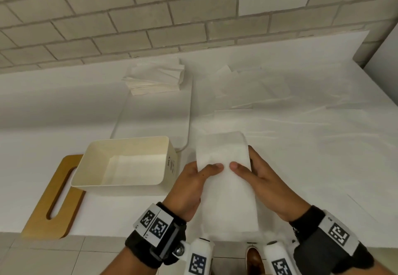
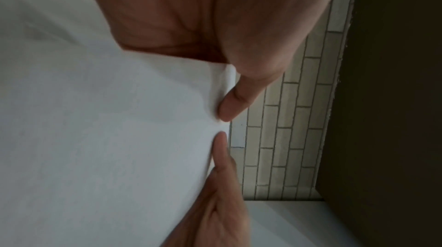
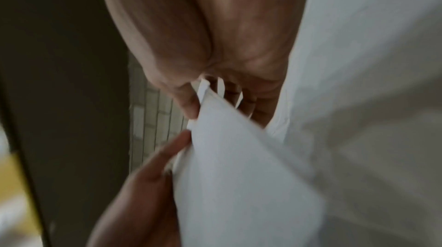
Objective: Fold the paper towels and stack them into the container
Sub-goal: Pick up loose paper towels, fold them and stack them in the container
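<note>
Above the white tabletop (image 1: 64,106), the left hand (image 1: 189,185) and right hand (image 1: 261,180) each pinch the white folded paper towel (image 1: 228,195), seemingly several layers, beside the cream rectangular container (image 1: 129,143).

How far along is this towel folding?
Early on. The box looks nearly empty, perhaps one towel at its bottom. Both hands, left and right, pinch one paper towel mid-fold. Loose sheets and a stack wait behind.
</note>
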{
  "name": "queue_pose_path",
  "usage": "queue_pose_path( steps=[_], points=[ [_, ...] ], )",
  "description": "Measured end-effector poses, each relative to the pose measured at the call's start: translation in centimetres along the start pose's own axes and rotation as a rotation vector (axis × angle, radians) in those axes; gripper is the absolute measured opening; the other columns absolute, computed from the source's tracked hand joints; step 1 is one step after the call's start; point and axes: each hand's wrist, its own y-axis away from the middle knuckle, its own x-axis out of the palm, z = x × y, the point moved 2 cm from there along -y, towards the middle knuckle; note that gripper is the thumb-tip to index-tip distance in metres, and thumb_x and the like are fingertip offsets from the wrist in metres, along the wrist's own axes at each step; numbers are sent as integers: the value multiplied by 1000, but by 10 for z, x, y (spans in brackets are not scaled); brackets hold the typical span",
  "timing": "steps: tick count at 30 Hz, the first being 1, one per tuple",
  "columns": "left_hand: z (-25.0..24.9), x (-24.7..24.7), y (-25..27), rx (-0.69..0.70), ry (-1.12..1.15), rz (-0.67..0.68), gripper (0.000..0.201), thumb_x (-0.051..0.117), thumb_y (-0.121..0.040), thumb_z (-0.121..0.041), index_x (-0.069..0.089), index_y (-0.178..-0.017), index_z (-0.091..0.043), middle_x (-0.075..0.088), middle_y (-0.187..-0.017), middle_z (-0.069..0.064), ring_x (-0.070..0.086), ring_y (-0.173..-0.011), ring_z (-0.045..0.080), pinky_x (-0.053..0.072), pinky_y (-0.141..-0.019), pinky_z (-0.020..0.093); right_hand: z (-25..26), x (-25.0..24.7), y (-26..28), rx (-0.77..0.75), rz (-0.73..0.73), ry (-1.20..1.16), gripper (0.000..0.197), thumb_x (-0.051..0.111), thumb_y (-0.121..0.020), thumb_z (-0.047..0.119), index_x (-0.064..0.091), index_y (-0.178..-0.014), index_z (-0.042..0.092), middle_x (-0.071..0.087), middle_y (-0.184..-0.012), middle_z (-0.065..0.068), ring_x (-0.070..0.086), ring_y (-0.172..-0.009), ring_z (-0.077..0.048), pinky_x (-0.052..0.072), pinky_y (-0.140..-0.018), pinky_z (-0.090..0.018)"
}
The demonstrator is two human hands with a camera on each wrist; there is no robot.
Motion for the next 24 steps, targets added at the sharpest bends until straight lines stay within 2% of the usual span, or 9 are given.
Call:
queue_pose_path(
  steps=[3,5,8,12,15,17,19,21,24],
  points=[
    [5,-2,-1,52,-112,-46,27,63,-97,-16,69,-122,-11,75,-117,8,70,-111,28,52,-103,49,-6,6,-1,10,-31,-25,40,43,-104,21,43,-140,39,63,-126,22,59,-117,2,47,-100,-20],
    [6,-1,-2,80,-178,-43,27,62,-98,-18,69,-124,-18,75,-118,2,70,-112,23,52,-103,49,-7,8,-3,10,-57,-24,34,42,-105,21,44,-132,41,65,-117,25,60,-113,2,49,-92,-15],
    [3,2,-2,65,-185,-7,25,61,-98,-17,70,-122,-16,76,-116,4,71,-110,24,54,-99,46,-3,9,-7,16,-62,31,31,48,-102,19,41,-127,35,63,-117,11,62,-111,-8,53,-91,-25],
    [-7,2,-5,15,-81,-5,24,59,-98,-13,70,-118,-12,76,-115,9,71,-110,29,54,-98,46,2,4,-11,61,-24,-23,37,53,-98,13,44,-127,35,63,-122,3,66,-108,-15,55,-93,-35],
    [-18,0,-4,227,-324,-98,27,55,-101,-13,65,-125,-17,75,-117,-1,70,-110,17,54,-99,42,6,4,-8,-27,-48,114,32,55,-99,15,47,-123,35,67,-116,8,68,-103,-13,56,-88,-30],
    [-27,6,4,416,-429,-119,29,50,-104,-13,60,-131,-17,73,-116,-9,69,-108,5,55,-93,28,13,8,-4,-166,-68,202,33,54,-100,15,46,-125,34,66,-115,17,65,-104,-4,55,-87,-25],
    [-30,12,16,571,-428,-126,31,46,-106,-13,57,-134,-18,71,-116,-20,65,-111,-1,51,-91,16,21,13,2,-295,-88,206,39,52,-101,13,40,-126,41,60,-117,27,60,-111,2,51,-89,-17],
    [-20,15,23,617,-433,-130,32,45,-105,-14,55,-135,-21,69,-119,-24,63,-116,-2,48,-94,14,20,14,5,-352,-82,233,51,49,-102,8,32,-127,50,53,-125,24,54,-119,1,47,-94,-13],
    [6,12,23,508,-450,-116,33,46,-105,-16,56,-135,-24,69,-123,-18,63,-118,0,46,-96,13,-1,14,3,-260,15,372,54,43,-100,4,26,-138,38,46,-131,11,49,-122,-1,44,-104,-21]
  ],
)
